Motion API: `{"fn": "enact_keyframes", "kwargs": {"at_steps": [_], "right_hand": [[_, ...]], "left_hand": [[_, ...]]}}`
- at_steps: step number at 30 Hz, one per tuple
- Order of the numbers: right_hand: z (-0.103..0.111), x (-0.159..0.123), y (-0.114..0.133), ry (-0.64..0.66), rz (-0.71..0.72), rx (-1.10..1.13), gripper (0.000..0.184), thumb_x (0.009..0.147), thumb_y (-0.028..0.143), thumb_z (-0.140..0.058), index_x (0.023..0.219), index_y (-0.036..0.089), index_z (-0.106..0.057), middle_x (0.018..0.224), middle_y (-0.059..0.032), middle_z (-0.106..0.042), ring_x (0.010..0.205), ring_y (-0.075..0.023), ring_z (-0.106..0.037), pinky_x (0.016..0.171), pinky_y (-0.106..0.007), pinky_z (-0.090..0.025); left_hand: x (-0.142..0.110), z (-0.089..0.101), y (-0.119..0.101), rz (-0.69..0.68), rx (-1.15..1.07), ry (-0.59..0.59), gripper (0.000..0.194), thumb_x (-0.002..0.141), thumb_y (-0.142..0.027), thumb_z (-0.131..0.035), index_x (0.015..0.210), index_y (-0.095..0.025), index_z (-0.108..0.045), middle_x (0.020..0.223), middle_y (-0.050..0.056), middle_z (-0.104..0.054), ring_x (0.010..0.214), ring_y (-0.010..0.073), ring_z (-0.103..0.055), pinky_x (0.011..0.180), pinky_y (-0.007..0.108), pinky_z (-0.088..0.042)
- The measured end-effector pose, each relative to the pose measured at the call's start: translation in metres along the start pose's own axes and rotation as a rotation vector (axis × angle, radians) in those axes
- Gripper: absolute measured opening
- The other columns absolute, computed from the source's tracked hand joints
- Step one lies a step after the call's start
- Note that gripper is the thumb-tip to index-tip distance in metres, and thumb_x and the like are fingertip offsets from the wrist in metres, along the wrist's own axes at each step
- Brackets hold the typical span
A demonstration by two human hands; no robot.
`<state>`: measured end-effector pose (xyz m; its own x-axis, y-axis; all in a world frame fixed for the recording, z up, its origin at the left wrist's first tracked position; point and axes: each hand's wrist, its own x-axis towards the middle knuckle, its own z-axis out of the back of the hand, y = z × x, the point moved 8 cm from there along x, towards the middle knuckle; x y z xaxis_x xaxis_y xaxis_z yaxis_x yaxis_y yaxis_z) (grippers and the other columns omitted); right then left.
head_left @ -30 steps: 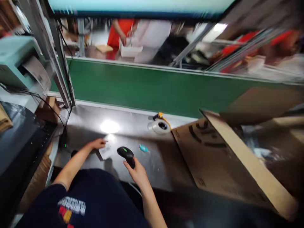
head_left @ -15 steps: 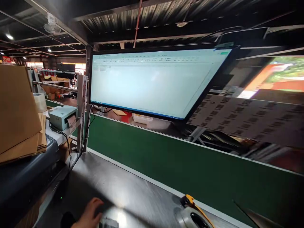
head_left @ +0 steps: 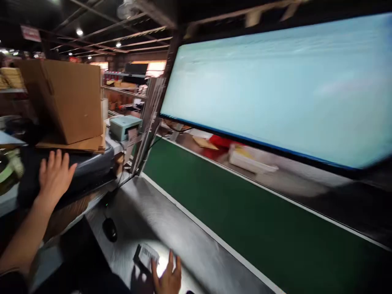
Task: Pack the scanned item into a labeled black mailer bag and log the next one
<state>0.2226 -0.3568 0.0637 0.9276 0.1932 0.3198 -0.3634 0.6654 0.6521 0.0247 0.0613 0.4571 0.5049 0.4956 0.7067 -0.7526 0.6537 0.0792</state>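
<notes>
My left hand (head_left: 56, 175) is stretched out with its fingers spread, over or against a dark plastic-wrapped stack (head_left: 92, 167). Whether it touches the plastic I cannot tell. Just beyond its fingertips, flat cardboard pieces (head_left: 73, 145) lie under a brown cardboard box (head_left: 76, 102). At the bottom, my right hand (head_left: 168, 277) is open, fingers apart, beside a small dark packet with a white barcode label (head_left: 147, 255). That packet lies on the metal table (head_left: 171, 232), close to the thumb side of the hand. A black computer mouse (head_left: 109, 229) rests farther left.
A large lit monitor (head_left: 275, 90) hangs above a green panel (head_left: 220, 196) along the table's back. A label printer (head_left: 125, 126) with a paper label hanging out stands by a metal post. Behind the panel is a white tray (head_left: 251, 159).
The view has swung left, bringing the box and mouse further into sight. My left hand now reaches over the plastic-wrapped stack. My right hand now shows beside the packet. The tape roll has left view.
</notes>
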Motion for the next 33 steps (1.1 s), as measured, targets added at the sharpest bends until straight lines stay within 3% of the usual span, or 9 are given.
{"fn": "enact_keyframes", "kwargs": {"at_steps": [2, 7, 10, 13, 16, 19, 24, 29, 33], "right_hand": [[-0.028, -0.005, 0.018, 0.038, 0.046, 0.066, 0.077, 0.093, 0.073, -0.049, 0.151, 0.024, -0.063, 0.156, -0.0299, -0.057, 0.156, -0.0492, -0.048, 0.120, -0.076, -0.053], [-0.048, 0.025, 0.099, 0.113, 0.251, 0.325, 0.059, 0.100, 0.062, -0.053, 0.147, 0.027, -0.059, 0.156, -0.0277, -0.055, 0.152, -0.0488, -0.052, 0.120, -0.074, -0.052], [-0.028, 0.071, 0.196, 0.221, 0.487, 0.461, 0.049, 0.102, 0.059, -0.054, 0.129, 0.022, -0.069, 0.132, -0.0215, -0.073, 0.127, -0.0412, -0.072, 0.112, -0.066, -0.059], [-0.002, 0.108, 0.305, 0.334, 0.710, 0.487, 0.043, 0.106, 0.053, -0.052, 0.123, 0.021, -0.074, 0.117, -0.0158, -0.079, 0.109, -0.0307, -0.077, 0.102, -0.050, -0.065], [0.007, 0.121, 0.400, 0.370, 0.916, 0.418, 0.038, 0.108, 0.046, -0.051, 0.125, 0.022, -0.076, 0.120, -0.0143, -0.079, 0.113, -0.0279, -0.075, 0.101, -0.043, -0.063], [-0.004, 0.117, 0.463, 0.325, 1.093, 0.391, 0.036, 0.108, 0.044, -0.055, 0.126, 0.021, -0.077, 0.128, -0.0151, -0.077, 0.121, -0.0287, -0.072, 0.106, -0.044, -0.061], [-0.026, 0.107, 0.516, 0.241, 1.288, 0.371, 0.045, 0.103, 0.043, -0.066, 0.141, 0.019, -0.071, 0.146, -0.0170, -0.070, 0.136, -0.0331, -0.064, 0.116, -0.052, -0.054], [-0.026, 0.130, 0.553, 0.366, 1.200, 0.259, 0.038, 0.108, 0.031, -0.053, 0.136, 0.018, -0.076, 0.124, -0.0136, -0.080, 0.117, -0.0296, -0.072, 0.097, -0.039, -0.057], [-0.008, 0.145, 0.570, 0.426, 1.200, 0.261, 0.035, 0.109, 0.033, -0.054, 0.128, 0.020, -0.079, 0.118, -0.0109, -0.081, 0.105, -0.0266, -0.074, 0.085, -0.032, -0.053]], "left_hand": [[0.000, -0.016, 0.003, 0.023, 0.044, 0.236, 0.055, 0.114, -0.040, -0.041, 0.150, -0.007, -0.065, 0.153, 0.027, -0.064, 0.144, 0.0457, -0.059, 0.115, 0.063, -0.049], [0.012, -0.021, 0.006, 0.021, 0.053, 0.448, 0.048, 0.116, -0.039, -0.040, 0.135, -0.013, -0.075, 0.138, 0.019, -0.074, 0.130, 0.0385, -0.068, 0.103, 0.047, -0.056], [0.027, -0.012, 0.009, 0.035, 0.047, 0.556, 0.050, 0.116, -0.039, -0.040, 0.129, -0.011, -0.079, 0.130, 0.020, -0.077, 0.126, 0.0412, -0.070, 0.100, 0.048, -0.057], [0.037, -0.003, 0.017, 0.036, 0.001, 0.658, 0.048, 0.113, -0.048, -0.051, 0.127, -0.014, -0.082, 0.129, 0.021, -0.077, 0.128, 0.0438, -0.070, 0.102, 0.049, -0.056], [0.032, 0.002, 0.027, -0.096, -0.067, 0.682, 0.047, 0.098, -0.045, -0.078, 0.141, -0.025, -0.076, 0.140, 0.015, -0.075, 0.131, 0.0425, -0.069, 0.105, 0.047, -0.055], [0.019, 0.003, 0.043, -0.176, -0.131, 0.618, 0.041, 0.101, -0.037, -0.074, 0.142, -0.030, -0.076, 0.144, 0.009, -0.074, 0.134, 0.0350, -0.068, 0.108, 0.040, -0.054], [0.018, 0.005, 0.047, -0.209, -0.124, 0.564, 0.038, 0.112, -0.040, -0.053, 0.125, -0.021, -0.083, 0.133, 0.010, -0.079, 0.126, 0.0333, -0.072, 0.102, 0.038, -0.054], [0.049, 0.022, 0.045, -0.106, -0.093, 0.500, 0.051, 0.113, -0.051, -0.048, 0.119, -0.016, -0.084, 0.126, 0.017, -0.080, 0.127, 0.0377, -0.071, 0.106, 0.043, -0.052], [0.070, 0.002, 0.062, 0.073, -0.486, 0.630, 0.081, 0.115, -0.063, -0.020, 0.124, -0.015, -0.084, 0.126, 0.012, -0.081, 0.128, 0.0305, -0.071, 0.114, 0.039, -0.048]]}}
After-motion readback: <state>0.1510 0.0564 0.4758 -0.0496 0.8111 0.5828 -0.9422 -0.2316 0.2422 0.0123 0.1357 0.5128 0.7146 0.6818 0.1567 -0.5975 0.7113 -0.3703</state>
